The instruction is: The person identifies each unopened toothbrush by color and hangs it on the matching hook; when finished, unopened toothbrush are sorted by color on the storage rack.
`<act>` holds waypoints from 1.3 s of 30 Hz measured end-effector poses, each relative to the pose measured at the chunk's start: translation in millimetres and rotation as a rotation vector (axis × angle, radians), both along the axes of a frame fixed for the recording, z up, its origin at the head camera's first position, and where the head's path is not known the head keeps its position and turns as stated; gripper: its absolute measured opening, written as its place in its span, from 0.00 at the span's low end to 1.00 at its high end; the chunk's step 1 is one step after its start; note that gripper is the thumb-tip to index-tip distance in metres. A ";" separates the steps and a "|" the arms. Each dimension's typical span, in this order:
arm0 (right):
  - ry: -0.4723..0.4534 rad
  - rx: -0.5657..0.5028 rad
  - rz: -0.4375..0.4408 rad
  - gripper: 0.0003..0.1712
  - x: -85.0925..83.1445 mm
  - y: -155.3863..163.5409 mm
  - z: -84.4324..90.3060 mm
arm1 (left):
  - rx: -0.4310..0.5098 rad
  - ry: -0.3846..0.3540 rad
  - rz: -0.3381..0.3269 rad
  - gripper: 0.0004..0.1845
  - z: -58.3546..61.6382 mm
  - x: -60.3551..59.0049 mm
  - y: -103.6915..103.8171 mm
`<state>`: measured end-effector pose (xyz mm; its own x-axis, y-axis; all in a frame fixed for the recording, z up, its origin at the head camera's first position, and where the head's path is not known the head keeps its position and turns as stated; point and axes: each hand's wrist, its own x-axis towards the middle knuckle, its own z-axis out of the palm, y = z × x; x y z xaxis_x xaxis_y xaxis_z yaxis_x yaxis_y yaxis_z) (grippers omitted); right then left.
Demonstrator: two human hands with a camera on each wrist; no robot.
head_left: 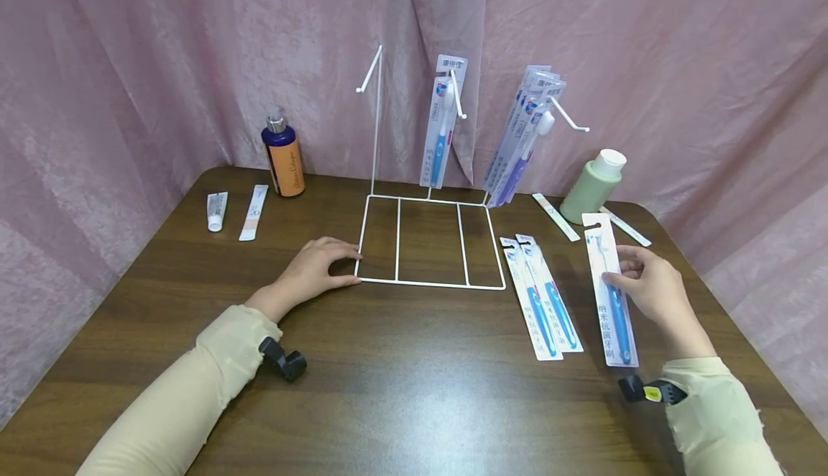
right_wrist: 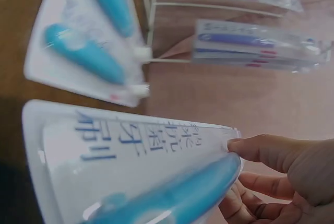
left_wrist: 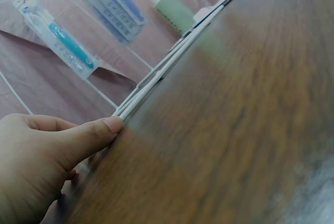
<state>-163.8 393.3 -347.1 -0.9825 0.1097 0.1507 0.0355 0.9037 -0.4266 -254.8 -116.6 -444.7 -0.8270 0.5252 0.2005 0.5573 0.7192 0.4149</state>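
Observation:
A white wire display stand [head_left: 430, 242] sits mid-table, with one packaged blue toothbrush [head_left: 441, 125] on its middle hook and several packs [head_left: 522, 134] on the right hook. My left hand [head_left: 315, 269] rests at the stand's front left corner, its fingers [left_wrist: 91, 131] touching the base wire [left_wrist: 156, 80]. My right hand [head_left: 650, 285] pinches a packaged blue toothbrush [head_left: 611, 293] by its edge, lifted slightly off the table; the same pack [right_wrist: 141, 166] fills the right wrist view. Two more toothbrush packs [head_left: 542, 296] lie flat between stand and right hand.
A dark blue pump bottle [head_left: 282, 152], a small tube [head_left: 216, 210] and a sachet [head_left: 254, 211] stand at the back left. A green bottle [head_left: 591, 185] and thin sachets [head_left: 555, 216] are back right. Pink curtain surrounds the brown table [head_left: 414, 390].

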 end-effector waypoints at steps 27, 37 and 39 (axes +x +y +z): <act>0.470 -0.199 0.072 0.32 17.9 -90.4 103.9 | 0.009 0.009 -0.002 0.25 -1.6 0.0 -3.0; 0.512 -0.246 0.243 0.30 -0.6 -136.7 102.4 | 0.005 0.015 -0.006 0.24 -0.7 -1.9 -1.5; 0.509 -0.271 0.269 0.30 -6.1 -144.3 100.8 | 0.005 0.017 -0.009 0.24 -0.5 -1.1 -0.6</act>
<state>-169.9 248.9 -246.3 -0.7939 -0.0309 0.6073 -0.4448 0.7104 -0.5454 -255.9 -117.2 -445.2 -0.8185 0.5319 0.2173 0.5711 0.7118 0.4088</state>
